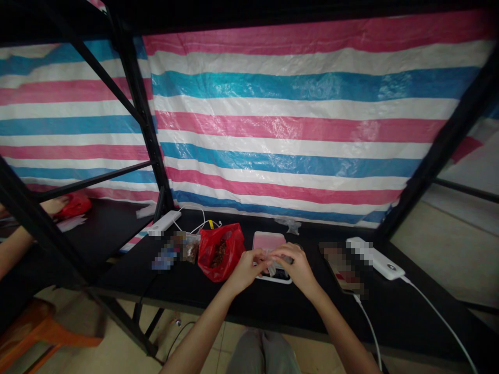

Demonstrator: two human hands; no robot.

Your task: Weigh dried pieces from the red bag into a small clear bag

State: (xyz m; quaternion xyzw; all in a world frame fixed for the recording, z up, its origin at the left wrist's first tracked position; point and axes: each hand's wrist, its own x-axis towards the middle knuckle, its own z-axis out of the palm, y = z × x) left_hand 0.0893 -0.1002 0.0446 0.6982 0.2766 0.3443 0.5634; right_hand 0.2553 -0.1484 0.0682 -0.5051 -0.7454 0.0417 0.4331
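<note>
My left hand and my right hand meet at the middle of the black table, fingers pinched together. Between them is a small translucent plastic bag, partly hidden by the fingers; its contents cannot be made out. Beneath the hands lies a flat white-rimmed tray-like object with a pink panel at its far end. Just left of my left hand stands an open red plastic bag holding small brown pieces. A clear bag of brownish bits rests beside it.
White power strips lie at both sides, with cables. A phone is plugged in at right. Crumpled clear plastic lies at the back. Black frame posts flank the table; another person's arm shows at left.
</note>
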